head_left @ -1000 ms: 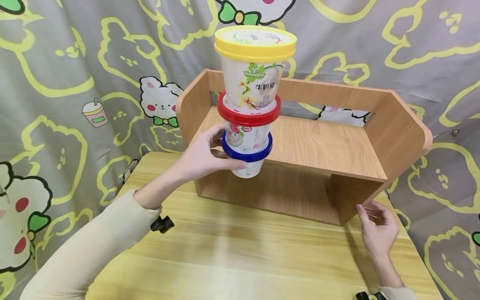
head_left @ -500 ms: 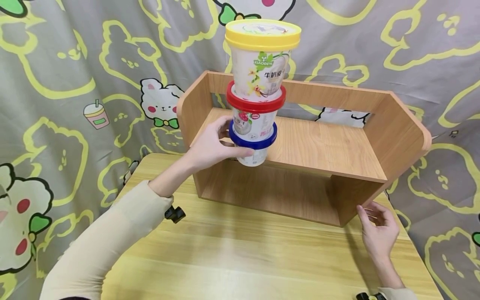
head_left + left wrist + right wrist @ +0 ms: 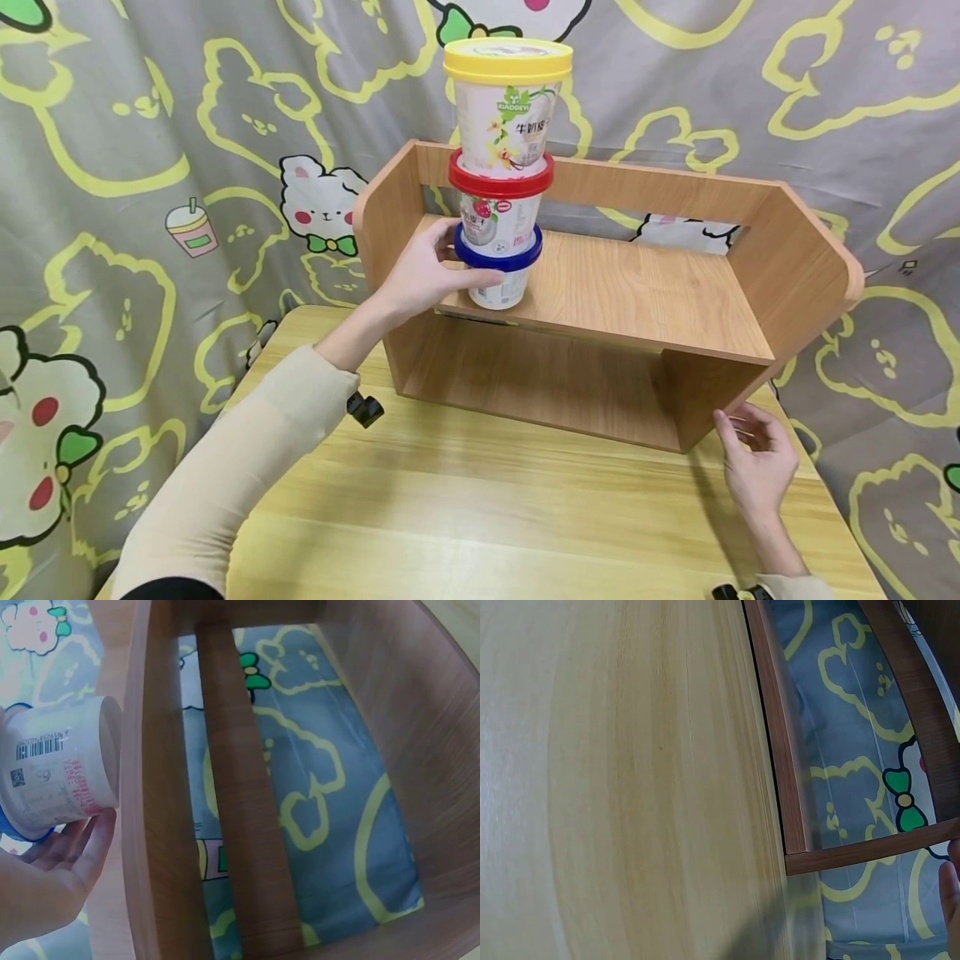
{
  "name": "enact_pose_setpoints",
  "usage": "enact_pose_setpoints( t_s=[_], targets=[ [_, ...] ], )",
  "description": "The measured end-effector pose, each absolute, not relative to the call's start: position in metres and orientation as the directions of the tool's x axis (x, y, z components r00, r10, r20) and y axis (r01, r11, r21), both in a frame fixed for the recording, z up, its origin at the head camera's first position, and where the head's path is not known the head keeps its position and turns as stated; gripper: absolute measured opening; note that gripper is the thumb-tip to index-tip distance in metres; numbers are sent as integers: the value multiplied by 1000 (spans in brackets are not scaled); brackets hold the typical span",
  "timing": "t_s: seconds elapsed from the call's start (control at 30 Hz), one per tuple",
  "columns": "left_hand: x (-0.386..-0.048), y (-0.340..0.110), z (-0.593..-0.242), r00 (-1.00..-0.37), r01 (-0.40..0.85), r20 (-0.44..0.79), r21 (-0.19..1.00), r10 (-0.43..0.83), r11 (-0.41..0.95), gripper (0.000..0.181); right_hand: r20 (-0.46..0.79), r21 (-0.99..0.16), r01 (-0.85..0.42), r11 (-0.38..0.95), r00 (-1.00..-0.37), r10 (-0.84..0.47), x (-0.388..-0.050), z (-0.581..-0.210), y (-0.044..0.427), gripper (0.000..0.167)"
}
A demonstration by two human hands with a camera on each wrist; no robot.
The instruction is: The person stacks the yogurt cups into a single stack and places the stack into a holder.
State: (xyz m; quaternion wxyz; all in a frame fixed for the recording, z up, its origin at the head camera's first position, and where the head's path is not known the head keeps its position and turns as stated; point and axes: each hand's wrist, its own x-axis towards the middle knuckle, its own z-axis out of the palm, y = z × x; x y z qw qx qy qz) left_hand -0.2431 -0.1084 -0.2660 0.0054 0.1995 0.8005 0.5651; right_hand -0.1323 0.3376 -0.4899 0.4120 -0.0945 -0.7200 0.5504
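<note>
Three white printed tubs stand stacked in the head view: a yellow-lidded tub [image 3: 495, 125] on top, a red-lidded tub [image 3: 495, 223] in the middle, a blue-lidded tub [image 3: 498, 287] at the bottom. My left hand [image 3: 420, 271] grips the bottom tub from the left, thumb across its front. That tub is at the front edge of the upper board of a wooden desk shelf [image 3: 637, 287]; whether its base touches the board I cannot tell. At the shelf's lower right, my right hand [image 3: 761, 458] touches the side panel with loosely bent fingers and thumb.
The shelf has an upper board between two side panels [image 3: 795, 258] and a lower compartment [image 3: 540, 383]. It stands at the back of a light wooden table [image 3: 487, 500]. A grey patterned curtain [image 3: 247, 108] hangs behind.
My left hand has carried the tub stack forward toward the shelf, first up and right, then slightly left, bringing it over the upper board's front edge. My right hand stays in place.
</note>
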Motion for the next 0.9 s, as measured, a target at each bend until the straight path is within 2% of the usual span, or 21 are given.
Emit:
enact_pose_setpoints(
  t_s=[0.67,0.9],
  targets=[
    [-263,-104,-277,-925,308,224,914,306,265,72,497,-866,-331,374,-637,589,-132,-490,337,28],
    [-268,-101,-278,-931,289,207,922,302,259,77,499,-866,-337,370,-637,588,-132,-491,338,28]
  ],
)
